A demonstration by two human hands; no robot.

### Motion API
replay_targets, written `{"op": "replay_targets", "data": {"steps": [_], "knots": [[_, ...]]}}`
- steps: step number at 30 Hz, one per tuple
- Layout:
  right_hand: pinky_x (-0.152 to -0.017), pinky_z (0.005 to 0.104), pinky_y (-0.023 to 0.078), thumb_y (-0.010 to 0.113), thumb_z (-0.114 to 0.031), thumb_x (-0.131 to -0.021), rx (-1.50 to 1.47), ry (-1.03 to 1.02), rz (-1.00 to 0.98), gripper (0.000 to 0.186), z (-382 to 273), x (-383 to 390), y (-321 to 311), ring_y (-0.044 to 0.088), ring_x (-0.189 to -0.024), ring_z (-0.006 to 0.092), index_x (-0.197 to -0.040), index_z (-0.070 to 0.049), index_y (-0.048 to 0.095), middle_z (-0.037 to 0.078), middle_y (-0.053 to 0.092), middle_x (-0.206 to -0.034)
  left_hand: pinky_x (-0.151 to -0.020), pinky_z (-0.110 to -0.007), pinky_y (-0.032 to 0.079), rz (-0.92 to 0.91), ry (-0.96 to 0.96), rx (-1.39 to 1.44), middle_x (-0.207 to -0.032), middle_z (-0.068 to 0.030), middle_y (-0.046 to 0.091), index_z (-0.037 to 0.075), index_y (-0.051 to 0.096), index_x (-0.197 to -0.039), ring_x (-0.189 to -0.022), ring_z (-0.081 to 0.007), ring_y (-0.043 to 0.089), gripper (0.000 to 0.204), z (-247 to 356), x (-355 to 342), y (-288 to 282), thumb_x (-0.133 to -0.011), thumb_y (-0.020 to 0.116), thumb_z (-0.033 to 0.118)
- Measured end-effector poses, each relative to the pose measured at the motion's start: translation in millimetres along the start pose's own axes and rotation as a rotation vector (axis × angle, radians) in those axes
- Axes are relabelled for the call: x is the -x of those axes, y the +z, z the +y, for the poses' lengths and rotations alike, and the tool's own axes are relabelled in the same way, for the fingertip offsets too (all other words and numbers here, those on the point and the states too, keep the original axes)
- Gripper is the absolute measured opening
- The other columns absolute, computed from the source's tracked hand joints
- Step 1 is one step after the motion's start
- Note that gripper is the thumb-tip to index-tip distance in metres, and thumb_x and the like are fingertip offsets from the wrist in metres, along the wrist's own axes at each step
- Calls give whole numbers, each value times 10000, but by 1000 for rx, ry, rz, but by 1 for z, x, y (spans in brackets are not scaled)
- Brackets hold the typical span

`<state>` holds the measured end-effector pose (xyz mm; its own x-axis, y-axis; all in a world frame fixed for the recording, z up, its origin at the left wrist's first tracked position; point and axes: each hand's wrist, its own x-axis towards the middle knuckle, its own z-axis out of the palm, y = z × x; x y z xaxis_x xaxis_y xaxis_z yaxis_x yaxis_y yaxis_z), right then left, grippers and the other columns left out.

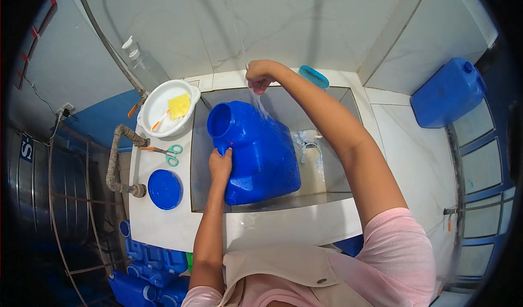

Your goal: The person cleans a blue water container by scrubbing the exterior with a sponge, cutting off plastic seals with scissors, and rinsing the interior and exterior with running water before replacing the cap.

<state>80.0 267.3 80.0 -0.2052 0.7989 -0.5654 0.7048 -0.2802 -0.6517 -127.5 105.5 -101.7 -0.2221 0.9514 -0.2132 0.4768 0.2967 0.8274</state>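
Note:
My left hand [220,165] grips the handle of a large blue plastic jug [261,165] that lies tilted in a steel sink [335,181], its wide open mouth facing up and left. Above the jug, my right hand [262,77] is curled in a thin stream of water [258,102] that falls from above onto the jug; what its fingers hold, if anything, is hidden. At the sink's far side a white fitting with a pale tangled item [309,143] lies behind the jug.
Left counter: white basin [155,130] with yellow cloth [179,105], scissors [173,155], blue lid [164,189], pipe [117,160], pump bottle [147,67]. Behind: turquoise brush or dish [314,76]. Right: upright blue jerrycan [444,97]. Lower left: stacked blue containers [141,280], metal tank [30,187].

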Motion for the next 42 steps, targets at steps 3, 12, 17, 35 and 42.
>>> {"op": "replay_targets", "data": {"steps": [3,12,17,35,42], "knots": [[-637,348,577,457,85,-775,-244,-93,-45,165,5,2,-6,664,-705,289,-856,104,599,204,626,-799,-668,-432,485,-45,338,-85,-773,-233,641,-14,604,-933,-761,-389,631,362,27,3,-6,-809,636,324],[-562,290,533,466,9,-803,-227,-199,-1,152,1,2,1,607,-578,183,-760,38,609,116,603,-742,-859,-423,422,6,747,-474,-1092,-233,577,-5,560,-1063,-1012,-369,549,437,88,-62,40,-794,654,325],[-567,302,560,494,41,-761,-390,-226,145,121,-1,9,10,640,-631,218,-753,55,614,127,610,-729,-814,-430,449,-381,797,-137,-966,-198,630,60,611,-1032,-925,-380,586,432,105,-81,28,-773,661,403],[-721,428,516,641,-189,-722,603,-757,187,244,-73,-50,271,632,-776,349,-830,28,667,236,625,-876,-824,-370,446,119,1101,-53,-1091,-149,599,42,535,-1159,-971,-248,579,306,-14,13,-10,-921,497,230],[-714,435,522,611,-137,-720,604,-715,405,198,-54,-51,286,641,-832,333,-799,39,653,237,621,-916,-785,-397,425,-322,774,-287,-968,-153,603,28,538,-1086,-882,-265,572,347,7,23,-21,-872,551,302]]}}
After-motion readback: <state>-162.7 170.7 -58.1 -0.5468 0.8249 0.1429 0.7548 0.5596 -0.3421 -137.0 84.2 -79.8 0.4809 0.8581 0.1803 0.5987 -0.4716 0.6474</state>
